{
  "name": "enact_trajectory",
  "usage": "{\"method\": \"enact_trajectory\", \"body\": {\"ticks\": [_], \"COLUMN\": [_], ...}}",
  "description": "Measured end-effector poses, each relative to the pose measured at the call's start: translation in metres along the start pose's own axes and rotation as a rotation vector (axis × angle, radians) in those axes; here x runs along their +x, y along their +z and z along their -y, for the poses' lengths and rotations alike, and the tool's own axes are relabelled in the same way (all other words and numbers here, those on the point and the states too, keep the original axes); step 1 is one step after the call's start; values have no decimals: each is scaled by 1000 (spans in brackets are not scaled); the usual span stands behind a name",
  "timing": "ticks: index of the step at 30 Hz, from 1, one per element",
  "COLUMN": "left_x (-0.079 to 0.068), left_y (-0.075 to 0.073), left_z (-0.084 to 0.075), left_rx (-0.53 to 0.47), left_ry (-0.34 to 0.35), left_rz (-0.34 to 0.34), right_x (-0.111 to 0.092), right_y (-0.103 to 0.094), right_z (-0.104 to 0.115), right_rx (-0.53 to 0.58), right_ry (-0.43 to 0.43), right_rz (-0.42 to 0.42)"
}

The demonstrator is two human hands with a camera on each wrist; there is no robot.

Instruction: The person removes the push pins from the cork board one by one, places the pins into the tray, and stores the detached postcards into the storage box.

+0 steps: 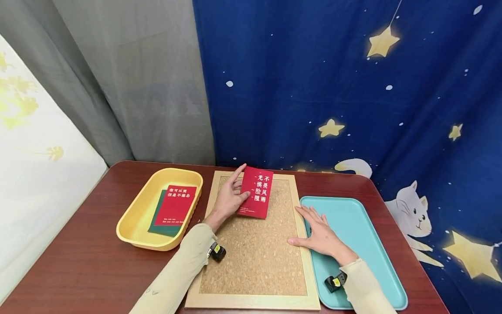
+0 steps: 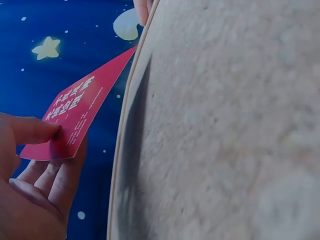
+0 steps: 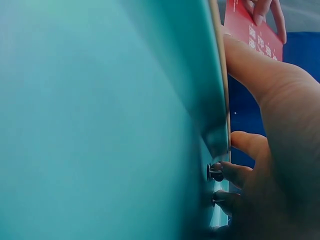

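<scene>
My left hand [image 1: 228, 199] pinches a red card [image 1: 256, 196] with white writing between thumb and fingers. The card is over the upper part of a wood-framed cork board [image 1: 255, 266]; in the left wrist view the card [image 2: 82, 105] tilts, its far corner close to the board. My right hand [image 1: 319, 234] is spread over the board's right frame and the blue tray [image 1: 357, 248], its thumb and index fingertip at the frame. In the right wrist view, small shiny push pins [image 3: 215, 171] lie in the tray by the other fingertips; whether those touch them I cannot tell.
To the left, a yellow basket [image 1: 135, 218] holds another red card [image 1: 178, 207] over a dark green one [image 1: 157, 222]. Board, basket and tray lie on a brown table [image 1: 90, 244]. Blue and grey curtains [image 1: 274, 87] hang behind it.
</scene>
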State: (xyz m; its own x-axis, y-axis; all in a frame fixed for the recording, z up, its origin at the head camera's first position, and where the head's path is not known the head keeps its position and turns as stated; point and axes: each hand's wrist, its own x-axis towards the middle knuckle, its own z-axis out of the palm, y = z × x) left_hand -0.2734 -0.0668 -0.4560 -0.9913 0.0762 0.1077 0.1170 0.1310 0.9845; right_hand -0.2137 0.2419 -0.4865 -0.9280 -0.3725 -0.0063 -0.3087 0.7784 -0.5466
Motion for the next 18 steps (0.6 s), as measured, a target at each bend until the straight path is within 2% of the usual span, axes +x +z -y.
{"method": "enact_trajectory", "body": {"ticks": [18], "left_x": [-23], "left_y": [-32], "left_z": [-17], "left_rx": [15], "left_ry": [-8], "left_rz": [-93], "right_x": [-1], "right_y": [-1], "right_z": [-1], "right_rx": [17], "right_ry": [-2], "right_rz": [4]}}
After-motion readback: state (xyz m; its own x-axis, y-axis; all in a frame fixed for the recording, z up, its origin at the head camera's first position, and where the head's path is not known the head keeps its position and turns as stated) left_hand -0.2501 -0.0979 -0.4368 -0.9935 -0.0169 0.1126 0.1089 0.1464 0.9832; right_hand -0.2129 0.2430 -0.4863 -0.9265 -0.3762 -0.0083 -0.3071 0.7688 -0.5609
